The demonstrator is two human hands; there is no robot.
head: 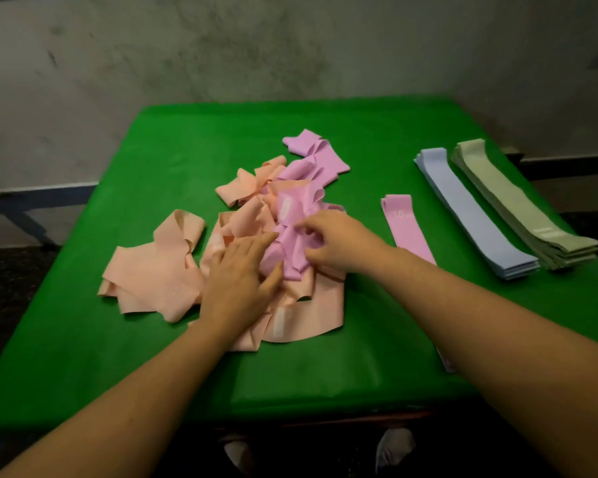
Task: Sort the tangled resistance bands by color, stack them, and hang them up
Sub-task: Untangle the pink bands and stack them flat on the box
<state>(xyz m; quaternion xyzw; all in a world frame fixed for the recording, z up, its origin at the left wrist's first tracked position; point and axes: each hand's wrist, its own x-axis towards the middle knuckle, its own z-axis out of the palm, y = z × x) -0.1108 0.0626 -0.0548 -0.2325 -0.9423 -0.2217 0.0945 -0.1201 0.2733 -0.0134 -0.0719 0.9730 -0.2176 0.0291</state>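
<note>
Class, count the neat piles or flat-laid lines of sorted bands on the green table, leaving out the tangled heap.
3: the green stack far right, the blue stack beside it, and a flat pink band nearer the heap, partly hidden by the right forearm.

Both hands reach forward: left hand [238,274] flat, right hand [332,240] fingers curled.

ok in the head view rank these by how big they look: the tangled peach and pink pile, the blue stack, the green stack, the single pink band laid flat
1. tangled peach and pink pile
2. blue stack and green stack: look alike, no ranking
3. single pink band, though the right arm hides part of it
</note>
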